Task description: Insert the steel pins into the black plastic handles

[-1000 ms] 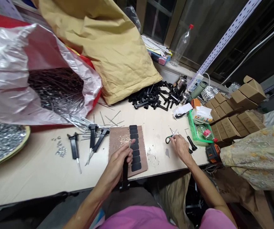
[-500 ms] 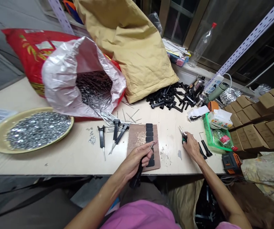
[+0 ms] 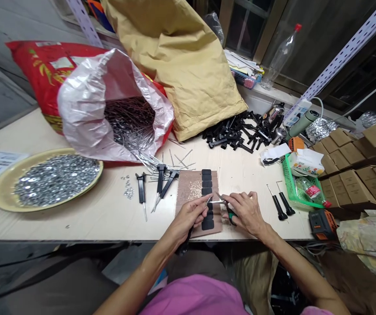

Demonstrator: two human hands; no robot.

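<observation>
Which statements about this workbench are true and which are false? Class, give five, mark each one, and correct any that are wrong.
1. The right grip holds green-handled scissors. True.

2. The left grip is empty. False: it holds a black piece.

3. A row of black pads lies on a brown board. True.

4. The yellow oval dish is filled with wooden blocks. False: it is filled with small shiny metal pieces.

5. The clear bottle by the window has a blue cap. False: the cap is red.
</observation>
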